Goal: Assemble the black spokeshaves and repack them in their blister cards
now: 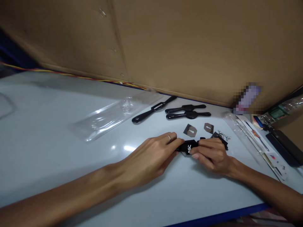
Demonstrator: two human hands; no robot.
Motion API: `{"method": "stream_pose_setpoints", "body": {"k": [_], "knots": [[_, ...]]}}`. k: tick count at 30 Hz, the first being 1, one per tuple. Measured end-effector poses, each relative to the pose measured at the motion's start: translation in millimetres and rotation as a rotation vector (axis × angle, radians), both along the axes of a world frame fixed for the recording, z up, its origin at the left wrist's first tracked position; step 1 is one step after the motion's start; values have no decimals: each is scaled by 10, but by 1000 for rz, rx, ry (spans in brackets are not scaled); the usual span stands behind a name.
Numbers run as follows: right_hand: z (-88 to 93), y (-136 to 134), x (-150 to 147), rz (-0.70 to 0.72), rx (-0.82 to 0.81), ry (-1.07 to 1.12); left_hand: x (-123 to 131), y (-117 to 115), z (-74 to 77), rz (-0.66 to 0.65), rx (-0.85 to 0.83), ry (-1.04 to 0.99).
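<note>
A black spokeshave (186,145) lies low over the table between my two hands. Its left end is in the closed fingers of my left hand (155,153), which wears a ring. My right hand (214,154) is closed at the tool's middle, thumb and index fingertips on a small silver wing screw (189,148). My fingers hide much of the tool. Just beyond lie two flat slotted blades, a left blade (190,130) and a right blade (208,128). Loose wing screws (223,135) sit beside my right hand, near dark flat parts (219,138) it partly covers.
Farther back lie two spokeshave bodies (188,115) and a longer slotted black handle (153,111). A clear plastic sleeve (113,116) is at left. Printed packaging (258,138) and a black case (284,146) are at right. A cardboard wall (177,47) borders the table's back.
</note>
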State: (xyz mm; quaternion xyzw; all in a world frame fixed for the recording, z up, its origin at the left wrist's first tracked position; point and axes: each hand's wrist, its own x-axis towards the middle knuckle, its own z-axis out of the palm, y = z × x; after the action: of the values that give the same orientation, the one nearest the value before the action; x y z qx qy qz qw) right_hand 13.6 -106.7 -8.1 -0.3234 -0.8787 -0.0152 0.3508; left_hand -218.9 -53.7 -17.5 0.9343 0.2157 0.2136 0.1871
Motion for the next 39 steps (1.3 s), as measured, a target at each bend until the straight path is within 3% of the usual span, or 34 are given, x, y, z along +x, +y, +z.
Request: {"method": "stream_pose_setpoints", "body": {"k": [6, 13, 26, 39], "knots": [[3, 1, -5, -34, 16, -23, 9, -2, -4, -4, 7, 9], [-5, -4, -6, -147, -95, 16, 0, -4, -22, 3, -3, 17], [-12, -8, 0, -3, -114, 76, 3, 10, -13, -5, 1, 14], [8, 6, 44, -72, -210, -11, 1, 5, -10, -15, -5, 3]]}}
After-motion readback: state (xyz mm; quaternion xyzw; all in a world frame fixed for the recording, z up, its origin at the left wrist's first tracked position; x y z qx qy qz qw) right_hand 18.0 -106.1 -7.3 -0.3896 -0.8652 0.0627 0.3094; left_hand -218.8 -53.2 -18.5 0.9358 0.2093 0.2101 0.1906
